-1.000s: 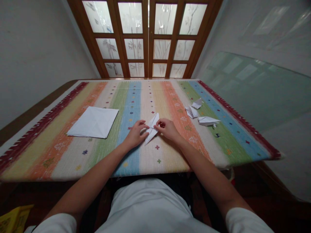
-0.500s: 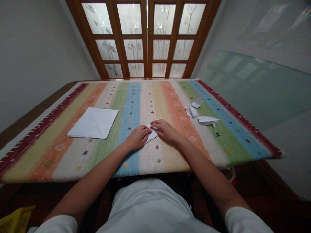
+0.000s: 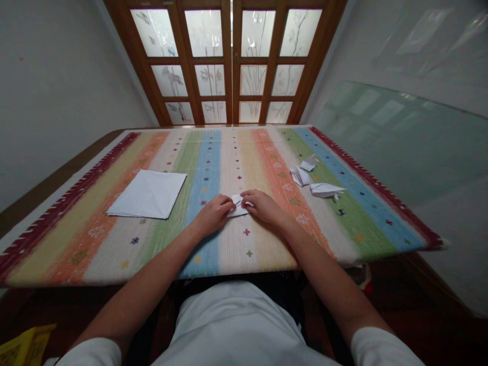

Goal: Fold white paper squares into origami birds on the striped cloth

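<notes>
A small folded white paper lies on the striped tablecloth in front of me. Both my hands press down on it. My left hand holds its left side with curled fingers. My right hand covers its right side, fingertips pinched at the paper's top edge. Most of the paper is hidden under the fingers.
A stack of white square sheets lies to the left. Three folded paper figures sit to the right on the green and blue stripes. Wooden glazed doors stand behind the table. A yellow object shows at the lower left.
The long pointed paper shape has been folded down into a smaller piece. Both hands have closed together over it and pressed it flat.
</notes>
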`<state>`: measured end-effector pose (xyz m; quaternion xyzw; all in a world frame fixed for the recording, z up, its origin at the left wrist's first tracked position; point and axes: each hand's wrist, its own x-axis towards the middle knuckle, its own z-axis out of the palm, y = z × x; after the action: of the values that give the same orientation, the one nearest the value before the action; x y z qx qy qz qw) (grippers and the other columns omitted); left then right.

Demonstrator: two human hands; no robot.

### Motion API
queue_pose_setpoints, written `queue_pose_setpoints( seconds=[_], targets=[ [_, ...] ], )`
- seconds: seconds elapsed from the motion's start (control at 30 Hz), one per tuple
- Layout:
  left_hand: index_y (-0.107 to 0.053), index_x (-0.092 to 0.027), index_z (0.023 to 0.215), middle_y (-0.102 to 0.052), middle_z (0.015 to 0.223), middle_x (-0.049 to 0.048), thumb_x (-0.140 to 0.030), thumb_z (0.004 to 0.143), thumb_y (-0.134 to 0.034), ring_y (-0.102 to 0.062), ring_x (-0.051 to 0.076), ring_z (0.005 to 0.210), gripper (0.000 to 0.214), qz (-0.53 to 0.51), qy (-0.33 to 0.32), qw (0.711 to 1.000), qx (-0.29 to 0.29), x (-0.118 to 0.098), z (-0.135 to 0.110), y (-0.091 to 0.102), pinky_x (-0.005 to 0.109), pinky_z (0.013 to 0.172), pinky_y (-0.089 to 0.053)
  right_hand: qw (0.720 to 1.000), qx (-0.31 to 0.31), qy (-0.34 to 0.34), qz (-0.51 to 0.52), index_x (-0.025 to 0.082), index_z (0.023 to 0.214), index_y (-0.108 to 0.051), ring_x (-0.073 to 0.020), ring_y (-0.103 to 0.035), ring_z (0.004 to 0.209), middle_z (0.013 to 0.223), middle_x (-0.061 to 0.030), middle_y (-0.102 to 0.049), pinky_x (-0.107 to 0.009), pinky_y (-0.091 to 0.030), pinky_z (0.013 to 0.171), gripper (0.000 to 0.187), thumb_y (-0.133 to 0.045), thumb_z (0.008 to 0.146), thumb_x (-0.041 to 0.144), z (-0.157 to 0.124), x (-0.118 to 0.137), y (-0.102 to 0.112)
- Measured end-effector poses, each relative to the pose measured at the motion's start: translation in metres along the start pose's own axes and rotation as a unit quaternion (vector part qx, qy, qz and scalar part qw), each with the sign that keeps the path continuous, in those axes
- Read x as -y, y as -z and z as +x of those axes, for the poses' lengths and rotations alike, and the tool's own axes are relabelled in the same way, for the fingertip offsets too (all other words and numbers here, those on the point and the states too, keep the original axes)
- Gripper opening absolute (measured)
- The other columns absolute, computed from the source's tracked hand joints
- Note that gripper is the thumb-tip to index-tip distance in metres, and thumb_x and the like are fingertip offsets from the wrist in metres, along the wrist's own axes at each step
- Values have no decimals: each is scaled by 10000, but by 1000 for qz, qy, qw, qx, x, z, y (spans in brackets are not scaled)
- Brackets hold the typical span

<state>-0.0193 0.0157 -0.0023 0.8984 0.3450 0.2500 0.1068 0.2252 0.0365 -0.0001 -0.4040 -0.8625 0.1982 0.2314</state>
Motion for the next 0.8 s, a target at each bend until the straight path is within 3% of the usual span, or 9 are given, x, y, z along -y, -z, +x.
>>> queue_pose_setpoints(
  seconds=[0.1, 0.27, 0.4, 0.53, 0.7, 0.8],
  targets=[
    [-744, -181, 1184, -728, 1186, 142, -96, 1042, -530, -675, 259, 1125, 270, 25, -11, 1000, -9, -6, -1, -2, 419, 999, -565, 1000, 2, 0, 4, 215, 908, -815, -288, -711, 1211, 1306, -140, -772, -479, -504, 1117, 219, -665, 907, 57, -2, 1, 3],
    [-752, -174, 1078, -734, 1087, 129, -106, 1029, -538, -707, 243, 993, 231, 37, 16, 997, 61, -9, -1, -6, 365, 911, -576, 998, 48, 22, 23, 209, 1041, -836, -329, -674, 1340, 1428, -175, -722, -490, -492, 1161, 259, -762, 821, 94, -9, -1, 14],
    [-747, -190, 1055, -735, 1057, 120, -217, 1060, -549, -706, 242, 953, 200, 56, 16, 996, 68, -12, -1, -2, 360, 876, -571, 996, 68, 6, 58, 242, 1079, -851, -322, -684, 1346, 1495, -159, -691, -460, -519, 1126, 339, -817, 779, 89, -9, -8, 18],
    [-738, -169, 946, -728, 980, 123, -193, 1040, -555, -694, 242, 894, 207, 62, 23, 996, 60, -15, 0, 0, 383, 877, -569, 996, 54, -3, 68, 253, 1016, -857, -326, -717, 1294, 1427, -138, -742, -456, -527, 1102, 284, -826, 789, 86, -8, -12, 17],
    [-750, -166, 940, -706, 1053, 127, -268, 1020, -630, -695, 244, 948, 176, 38, 17, 997, 59, -16, -1, 2, 376, 896, -586, 996, 53, 12, 72, 250, 921, -863, -312, -732, 1243, 1384, -134, -758, -421, -539, 1072, 115, -800, 869, 170, -9, -9, 17],
    [-763, -171, 928, -695, 1047, 113, -256, 1010, -636, -692, 225, 924, 173, 12, 34, 998, 51, -15, -1, 2, 374, 911, -591, 996, 44, 28, 69, 243, 908, -863, -283, -739, 1164, 1320, -127, -772, -410, -537, 1051, 140, -734, 931, 194, -8, -6, 17]
  ],
)
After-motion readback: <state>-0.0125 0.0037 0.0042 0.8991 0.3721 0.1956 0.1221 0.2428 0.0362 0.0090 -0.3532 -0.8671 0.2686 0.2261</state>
